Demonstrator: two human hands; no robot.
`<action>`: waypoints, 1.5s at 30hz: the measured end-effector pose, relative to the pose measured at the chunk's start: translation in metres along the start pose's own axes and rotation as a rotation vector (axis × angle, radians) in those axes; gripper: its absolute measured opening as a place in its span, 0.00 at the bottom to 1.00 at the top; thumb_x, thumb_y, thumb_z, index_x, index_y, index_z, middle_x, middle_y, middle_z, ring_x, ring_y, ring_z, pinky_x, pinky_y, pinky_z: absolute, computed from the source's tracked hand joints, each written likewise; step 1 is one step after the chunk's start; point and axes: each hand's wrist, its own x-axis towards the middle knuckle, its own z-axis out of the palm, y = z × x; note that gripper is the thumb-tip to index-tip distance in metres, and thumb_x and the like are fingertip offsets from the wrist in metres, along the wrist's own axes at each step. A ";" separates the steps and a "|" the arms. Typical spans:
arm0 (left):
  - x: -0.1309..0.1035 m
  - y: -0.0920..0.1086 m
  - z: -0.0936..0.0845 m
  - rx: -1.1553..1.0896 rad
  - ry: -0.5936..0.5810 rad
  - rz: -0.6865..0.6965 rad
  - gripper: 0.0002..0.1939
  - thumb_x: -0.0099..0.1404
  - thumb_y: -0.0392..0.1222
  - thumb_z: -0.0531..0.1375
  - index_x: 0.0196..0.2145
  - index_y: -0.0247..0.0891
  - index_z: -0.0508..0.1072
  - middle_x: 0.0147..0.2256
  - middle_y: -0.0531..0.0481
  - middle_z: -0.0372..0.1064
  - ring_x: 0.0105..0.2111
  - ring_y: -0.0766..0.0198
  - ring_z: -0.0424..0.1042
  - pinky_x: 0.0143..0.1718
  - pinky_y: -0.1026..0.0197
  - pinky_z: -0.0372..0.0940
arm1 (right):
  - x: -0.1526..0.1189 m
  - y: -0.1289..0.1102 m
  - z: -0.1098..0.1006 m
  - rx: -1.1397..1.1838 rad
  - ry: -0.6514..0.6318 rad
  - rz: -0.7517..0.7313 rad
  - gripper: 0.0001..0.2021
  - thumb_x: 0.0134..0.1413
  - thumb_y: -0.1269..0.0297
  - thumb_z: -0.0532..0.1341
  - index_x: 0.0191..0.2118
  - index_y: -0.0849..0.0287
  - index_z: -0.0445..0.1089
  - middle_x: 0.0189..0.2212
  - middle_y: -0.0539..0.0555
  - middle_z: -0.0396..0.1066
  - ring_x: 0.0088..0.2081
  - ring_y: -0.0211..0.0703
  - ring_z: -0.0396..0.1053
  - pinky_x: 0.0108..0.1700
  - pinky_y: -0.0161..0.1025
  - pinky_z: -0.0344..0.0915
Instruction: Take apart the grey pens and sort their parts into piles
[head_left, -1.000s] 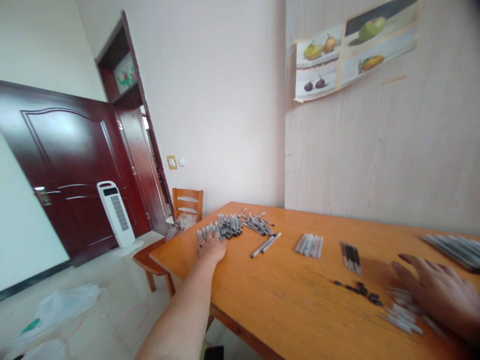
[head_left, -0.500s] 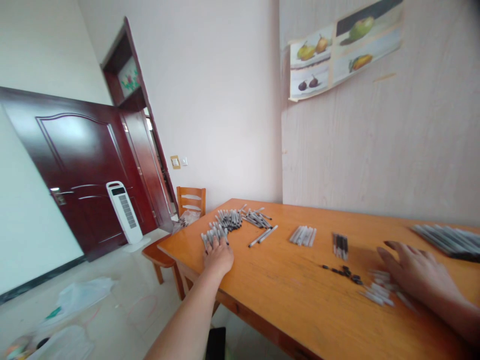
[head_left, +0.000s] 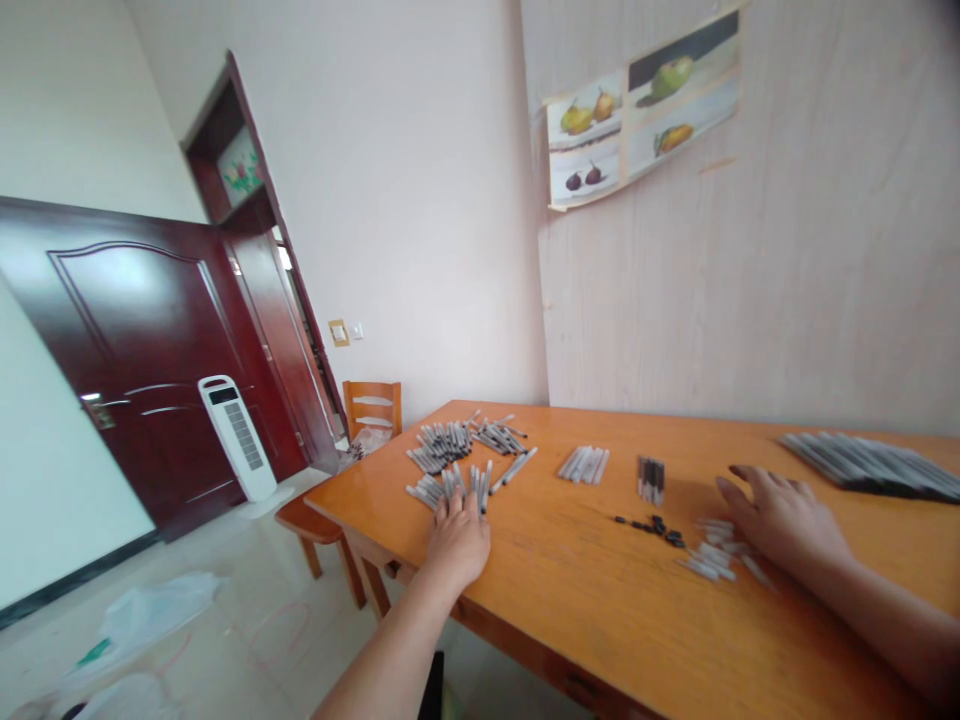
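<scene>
My left hand (head_left: 459, 540) lies on a small batch of grey-white pens (head_left: 427, 488) near the table's left end, fingers stretched over them. Some of these pens fan out beyond the fingertips. Just behind is a larger heap of similar dark-ended pens (head_left: 448, 440). My right hand (head_left: 787, 520) is open, fingers apart, palm down beside a scatter of short clear-white pieces (head_left: 712, 555), holding nothing that I can see. Small black pieces (head_left: 660, 530) lie left of it. Whether the right palm touches the table I cannot tell.
On the wooden table (head_left: 555, 600) are a row of pale tubes (head_left: 583, 465), a short dark bundle (head_left: 651, 480) and a wide stack of grey pens (head_left: 870, 465) at the right. A chair (head_left: 373, 405) and a stool (head_left: 311, 515) stand by the left end.
My left hand has shifted right along the table, and the pens under it are more spread out and apart from the heap. The right hand stays over the same spot. The view has turned slightly.
</scene>
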 end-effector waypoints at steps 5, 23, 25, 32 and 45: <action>0.008 0.018 0.006 -0.012 -0.009 0.075 0.28 0.65 0.45 0.47 0.61 0.39 0.58 0.66 0.39 0.47 0.66 0.49 0.45 0.64 0.49 0.42 | 0.000 0.000 -0.001 0.010 -0.004 -0.010 0.29 0.62 0.47 0.43 0.57 0.63 0.63 0.53 0.65 0.67 0.54 0.61 0.62 0.52 0.50 0.57; 0.042 0.032 0.013 -0.126 0.121 0.142 0.31 0.62 0.47 0.53 0.62 0.35 0.56 0.65 0.35 0.48 0.64 0.48 0.50 0.62 0.51 0.46 | 0.002 0.004 0.004 0.051 0.055 -0.007 0.29 0.61 0.45 0.44 0.53 0.61 0.68 0.50 0.63 0.70 0.52 0.62 0.65 0.50 0.52 0.61; 0.040 0.030 0.011 -0.145 0.181 0.162 0.29 0.63 0.45 0.53 0.60 0.35 0.58 0.63 0.36 0.52 0.62 0.51 0.53 0.61 0.53 0.48 | 0.002 0.003 0.002 0.050 0.044 -0.001 0.29 0.61 0.45 0.43 0.53 0.61 0.68 0.50 0.64 0.70 0.52 0.61 0.64 0.50 0.51 0.61; 0.032 0.031 -0.001 -0.135 0.313 0.222 0.17 0.62 0.38 0.54 0.48 0.37 0.69 0.47 0.41 0.68 0.48 0.54 0.65 0.53 0.54 0.57 | 0.000 -0.002 -0.003 0.065 0.084 0.012 0.26 0.62 0.48 0.45 0.51 0.60 0.69 0.50 0.62 0.71 0.53 0.58 0.64 0.51 0.49 0.60; 0.032 0.084 -0.009 0.017 0.238 0.132 0.14 0.62 0.46 0.55 0.43 0.41 0.73 0.52 0.41 0.65 0.56 0.48 0.57 0.54 0.48 0.54 | -0.001 -0.006 -0.007 0.101 0.111 -0.014 0.23 0.62 0.51 0.47 0.49 0.60 0.71 0.47 0.63 0.72 0.52 0.57 0.64 0.50 0.48 0.60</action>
